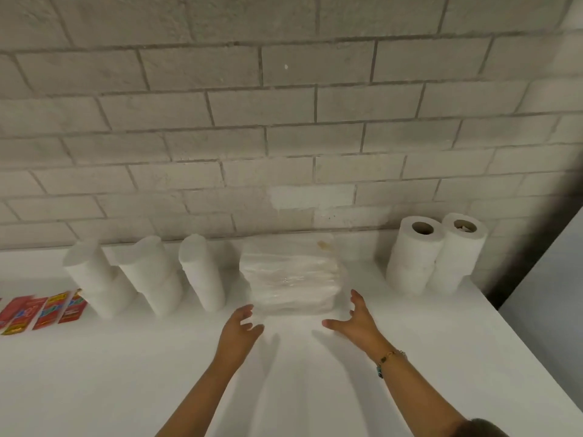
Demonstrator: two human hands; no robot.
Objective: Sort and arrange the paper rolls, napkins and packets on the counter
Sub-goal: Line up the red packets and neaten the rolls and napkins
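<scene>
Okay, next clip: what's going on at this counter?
A person reaches both hands toward a wrapped napkin stack in the middle of the white counter. The left hand and right hand are spread open at its near corners, holding nothing. Three columns of paper rolls stand to its left, two columns of cored rolls to its right, and red packets lie at the far left.

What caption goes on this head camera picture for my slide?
Left hand and right hand reach toward the clear-wrapped white napkin stack on the white counter.
</scene>
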